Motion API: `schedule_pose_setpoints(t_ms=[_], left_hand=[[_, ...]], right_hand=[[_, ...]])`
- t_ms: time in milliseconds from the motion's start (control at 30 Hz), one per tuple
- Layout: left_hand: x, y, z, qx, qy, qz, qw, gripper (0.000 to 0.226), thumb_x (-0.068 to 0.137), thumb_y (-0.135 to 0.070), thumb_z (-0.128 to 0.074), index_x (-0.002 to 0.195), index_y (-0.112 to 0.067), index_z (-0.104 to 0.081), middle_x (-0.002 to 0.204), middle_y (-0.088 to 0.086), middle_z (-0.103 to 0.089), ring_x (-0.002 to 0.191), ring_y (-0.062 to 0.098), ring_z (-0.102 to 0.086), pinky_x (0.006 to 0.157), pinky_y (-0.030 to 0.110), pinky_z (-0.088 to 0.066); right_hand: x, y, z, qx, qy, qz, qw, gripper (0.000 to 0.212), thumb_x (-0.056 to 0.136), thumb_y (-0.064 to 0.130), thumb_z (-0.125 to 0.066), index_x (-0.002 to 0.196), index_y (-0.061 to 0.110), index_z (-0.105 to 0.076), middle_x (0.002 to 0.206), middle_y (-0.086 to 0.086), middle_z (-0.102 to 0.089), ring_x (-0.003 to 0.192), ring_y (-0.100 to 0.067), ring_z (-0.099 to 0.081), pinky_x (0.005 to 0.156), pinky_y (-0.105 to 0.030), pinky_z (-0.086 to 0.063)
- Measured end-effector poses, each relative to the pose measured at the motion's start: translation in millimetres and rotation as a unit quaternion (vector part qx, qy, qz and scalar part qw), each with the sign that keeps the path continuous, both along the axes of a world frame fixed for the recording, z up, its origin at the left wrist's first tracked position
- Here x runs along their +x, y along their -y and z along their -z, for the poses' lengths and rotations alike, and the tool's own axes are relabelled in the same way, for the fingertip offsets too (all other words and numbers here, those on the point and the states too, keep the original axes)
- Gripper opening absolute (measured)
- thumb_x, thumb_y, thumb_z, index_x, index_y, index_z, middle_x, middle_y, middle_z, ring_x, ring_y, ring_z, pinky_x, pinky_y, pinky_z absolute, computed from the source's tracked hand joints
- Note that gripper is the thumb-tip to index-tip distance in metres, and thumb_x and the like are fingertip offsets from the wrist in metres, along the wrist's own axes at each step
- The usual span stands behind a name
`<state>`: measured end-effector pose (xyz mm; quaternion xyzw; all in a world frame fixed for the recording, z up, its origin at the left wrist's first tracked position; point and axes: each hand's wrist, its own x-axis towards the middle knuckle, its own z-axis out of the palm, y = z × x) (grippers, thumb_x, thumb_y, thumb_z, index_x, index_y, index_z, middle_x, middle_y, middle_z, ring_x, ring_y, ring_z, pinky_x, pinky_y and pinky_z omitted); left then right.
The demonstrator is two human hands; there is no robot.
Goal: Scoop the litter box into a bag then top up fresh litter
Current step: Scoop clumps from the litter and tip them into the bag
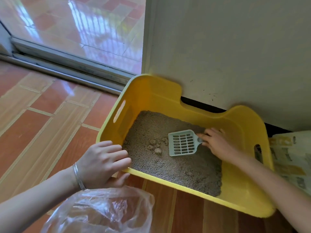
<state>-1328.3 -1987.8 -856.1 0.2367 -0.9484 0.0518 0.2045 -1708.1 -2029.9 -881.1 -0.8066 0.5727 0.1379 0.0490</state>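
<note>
Tiled floor (42, 115), reddish-brown and glossy, bounded at top by sliding-door track (67, 68) and glass. White wall panel (227, 56) upper right, with scuff marks near its lower edge.

Yellow litter box (151, 95) set on the floor against the wall panel, high-walled, with slot handles cut into both short sides. Partly filled with grey litter (176, 165); bare yellow base exposed at the near right corner. Small cluster of clumps (155, 146) on the litter surface, left of centre.

Clear plastic bag (104, 211) on the floor at bottom left, mouth open, just in front of the box's near left corner. Printed sack (291, 157) lying at the right edge, beside the box; label not legible.

Left hand (101, 162) clamped over the near left corner of the box rim, fingers curled inside, thumb under the outer edge. Thin metal bangles (78, 176) on that wrist.

Right hand (217, 143) inside the box, fingers closed round the handle of a pale blue slotted scoop (182, 142). Scoop blade resting flat on the litter, just right of the clumps, not touching them.
</note>
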Motion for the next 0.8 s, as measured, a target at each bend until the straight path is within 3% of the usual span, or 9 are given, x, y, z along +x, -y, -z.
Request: schedule_pose_setpoints(t_ms=[67, 300, 533, 700, 800], left_hand=[[-1.5, -1.7, -0.9, 0.001, 0.003, -0.004, 1.0, 0.033, 0.088, -0.037, -0.039, 0.066, -0.017, -0.053, 0.06, -0.002, -0.048, 0.051, 0.018, -0.04, 0.047, 0.026, -0.031], [0.3, -0.5, -1.9, 0.007, 0.002, -0.005, 1.0, 0.032, 0.087, -0.037, -0.042, 0.067, -0.017, -0.053, 0.06, -0.002, -0.048, 0.052, 0.019, -0.042, 0.048, 0.027, -0.03], [-0.2, 0.6, 1.8, -0.001, -0.006, -0.004, 1.0, 0.034, 0.088, -0.038, -0.04, 0.065, -0.016, -0.054, 0.06, -0.002, -0.049, 0.051, 0.019, -0.042, 0.048, 0.027, -0.03], [-0.2, 0.8, 1.9, -0.002, -0.014, -0.002, 1.0, 0.034, 0.087, -0.038, -0.041, 0.065, -0.016, -0.053, 0.06, -0.002, -0.048, 0.051, 0.02, -0.041, 0.047, 0.028, -0.03], [-0.2, 1.4, 2.7, -0.006, -0.015, -0.005, 1.0, 0.035, 0.087, -0.039, -0.041, 0.063, -0.016, -0.054, 0.059, -0.002, -0.048, 0.052, 0.019, -0.04, 0.05, 0.028, -0.027]], right_hand=[[4.3, 3.9, -0.1, 0.051, 0.032, 0.037, 0.997, 0.037, 0.092, 0.028, -0.05, 0.129, 0.025, -0.052, 0.116, 0.001, -0.052, 0.11, -0.016, -0.045, 0.098, -0.035, -0.035], [8.8, 6.8, 1.7, 0.111, 0.098, 0.093, 0.985, 0.036, 0.083, 0.042, -0.061, 0.116, 0.028, -0.058, 0.111, 0.008, -0.06, 0.097, -0.012, -0.056, 0.088, -0.039, -0.05], [4.3, 2.4, 0.8, 0.13, 0.13, 0.115, 0.976, 0.033, 0.08, 0.05, -0.06, 0.109, 0.034, -0.059, 0.086, 0.011, -0.066, 0.069, -0.007, -0.06, 0.07, -0.04, -0.055], [0.6, -0.5, -4.0, 0.131, 0.15, 0.088, 0.976, 0.039, 0.082, 0.048, -0.058, 0.114, 0.028, -0.062, 0.105, 0.01, -0.068, 0.085, -0.006, -0.062, 0.079, -0.035, -0.053], [-2.5, 4.1, -9.7, 0.136, 0.152, 0.079, 0.976, 0.038, 0.083, 0.039, -0.063, 0.118, 0.024, -0.061, 0.108, 0.017, -0.059, 0.09, -0.002, -0.058, 0.085, -0.023, -0.048]])
